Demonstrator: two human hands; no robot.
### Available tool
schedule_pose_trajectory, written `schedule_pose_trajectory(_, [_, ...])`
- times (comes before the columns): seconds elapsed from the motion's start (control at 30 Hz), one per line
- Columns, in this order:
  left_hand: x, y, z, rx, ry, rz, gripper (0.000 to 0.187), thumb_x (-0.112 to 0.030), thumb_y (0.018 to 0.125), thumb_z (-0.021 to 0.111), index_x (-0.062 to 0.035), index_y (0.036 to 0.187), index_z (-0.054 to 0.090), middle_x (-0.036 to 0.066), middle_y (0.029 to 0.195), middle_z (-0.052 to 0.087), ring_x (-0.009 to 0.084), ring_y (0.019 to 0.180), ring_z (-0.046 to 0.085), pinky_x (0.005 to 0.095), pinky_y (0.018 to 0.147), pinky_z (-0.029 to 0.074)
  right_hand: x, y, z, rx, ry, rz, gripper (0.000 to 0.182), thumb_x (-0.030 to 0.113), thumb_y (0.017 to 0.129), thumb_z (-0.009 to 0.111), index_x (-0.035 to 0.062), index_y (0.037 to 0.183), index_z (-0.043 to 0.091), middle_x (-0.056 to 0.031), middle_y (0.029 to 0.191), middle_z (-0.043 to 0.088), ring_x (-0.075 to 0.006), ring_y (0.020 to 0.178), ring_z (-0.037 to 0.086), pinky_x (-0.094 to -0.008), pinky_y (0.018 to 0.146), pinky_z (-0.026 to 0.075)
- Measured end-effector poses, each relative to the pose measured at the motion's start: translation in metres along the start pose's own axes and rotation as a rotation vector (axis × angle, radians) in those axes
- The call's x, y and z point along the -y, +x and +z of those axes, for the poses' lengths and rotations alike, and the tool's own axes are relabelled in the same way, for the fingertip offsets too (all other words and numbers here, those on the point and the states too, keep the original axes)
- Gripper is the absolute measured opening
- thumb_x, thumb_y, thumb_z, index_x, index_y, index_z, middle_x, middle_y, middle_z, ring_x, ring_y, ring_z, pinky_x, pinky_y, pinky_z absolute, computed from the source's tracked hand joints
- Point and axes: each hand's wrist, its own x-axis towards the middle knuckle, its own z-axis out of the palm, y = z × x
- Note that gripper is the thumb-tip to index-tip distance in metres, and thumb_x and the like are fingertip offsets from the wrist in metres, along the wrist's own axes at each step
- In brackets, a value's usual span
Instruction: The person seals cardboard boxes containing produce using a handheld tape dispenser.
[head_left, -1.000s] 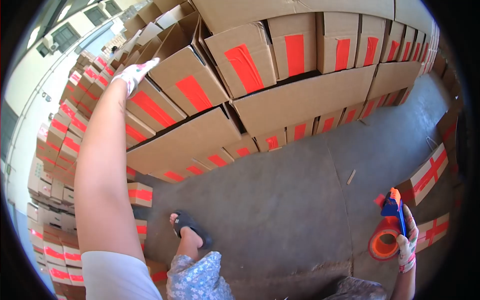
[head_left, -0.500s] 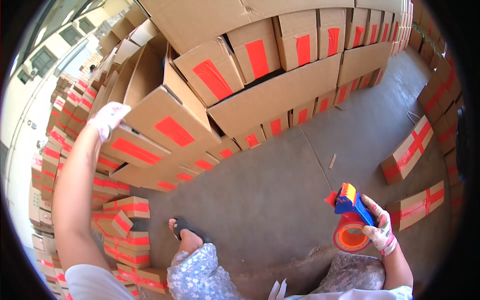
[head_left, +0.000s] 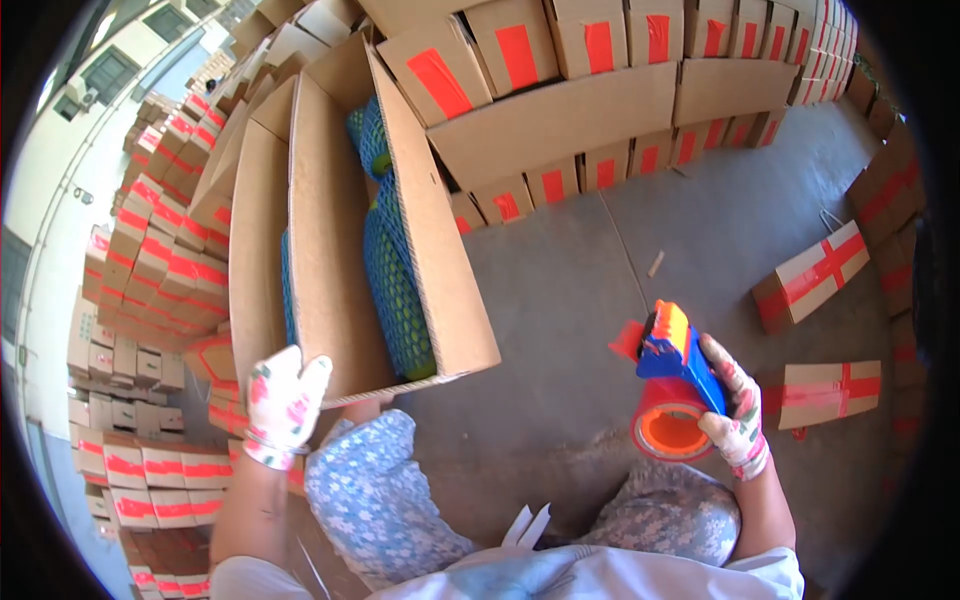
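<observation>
My left hand (head_left: 284,402), in a stained white glove, grips the near edge of an open cardboard box (head_left: 335,250). Inside that box, on its right side, lie green items in blue-green netting (head_left: 392,280). A second open box (head_left: 262,230) is close against its left side. My right hand (head_left: 738,412), gloved as well, is closed around the blue handle of a tape dispenser (head_left: 672,350). The dispenser carries a roll of red tape (head_left: 668,432), and a loose red end sticks out at its left.
Stacked boxes (head_left: 560,110) with red tape stand across the back. More taped stacks (head_left: 160,260) rise at the left. Two taped boxes (head_left: 815,275) (head_left: 828,395) lie on the grey floor (head_left: 560,330) at the right. My knees are just below.
The open box has come nearer and tipped so that its inside and the netted items show. My left hand has moved down and right with it. The tape dispenser has moved slightly up and left.
</observation>
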Motion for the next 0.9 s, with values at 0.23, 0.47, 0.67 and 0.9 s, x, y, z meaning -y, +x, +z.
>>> schedule_pose_trajectory(0.23, [-0.003, -0.147, 0.134, -0.014, 0.172, 0.057, 0.029, -0.030, 0.082, 0.064, -0.0067, 0.066, 0.059, 0.016, 0.059, 0.059, 0.0342, 0.055, 0.060, 0.0447, 0.054, 0.048, 0.020, -0.043, -0.001, -0.005, -0.085, -0.065, 0.093, 0.041, 0.070, 0.079, -0.0033, 0.142, 0.039, -0.0136, 0.140, 0.046, -0.0230, 0.129, 0.045, -0.0358, 0.110, 0.032])
schedule_pose_trajectory(0.47, [0.020, -0.192, 0.225, 0.138, -0.026, 0.026, 0.025, -0.028, 0.083, 0.060, -0.0084, 0.067, 0.060, 0.015, 0.062, 0.061, 0.0337, 0.059, 0.062, 0.0455, 0.058, 0.050, 0.028, -0.073, 0.009, 0.051, -0.196, -0.049, 0.089, 0.030, 0.072, 0.075, -0.0064, 0.143, 0.035, -0.0152, 0.133, 0.052, -0.0223, 0.121, 0.053, -0.0349, 0.105, 0.040])
schedule_pose_trajectory(0.67, [0.010, -0.209, 0.243, 0.143, -0.305, -0.004, 0.022, -0.029, 0.087, 0.061, -0.0087, 0.079, 0.062, 0.015, 0.074, 0.064, 0.0336, 0.071, 0.064, 0.0430, 0.066, 0.051, 0.035, -0.084, 0.015, 0.022, -0.281, -0.061, 0.082, 0.017, 0.070, 0.064, -0.0049, 0.143, 0.035, -0.0158, 0.132, 0.052, -0.0232, 0.120, 0.054, -0.0347, 0.102, 0.044])
schedule_pose_trajectory(0.9, [0.021, -0.135, 0.288, 0.352, -0.252, -0.339, 0.086, -0.053, 0.079, 0.068, -0.0021, 0.141, 0.037, 0.025, 0.138, 0.045, 0.0370, 0.128, 0.045, 0.0403, 0.107, 0.037, 0.036, -0.077, 0.025, 0.064, -0.310, -0.028, 0.078, 0.012, 0.070, 0.064, -0.0040, 0.142, 0.038, -0.0145, 0.131, 0.053, -0.0209, 0.119, 0.054, -0.0328, 0.104, 0.042])
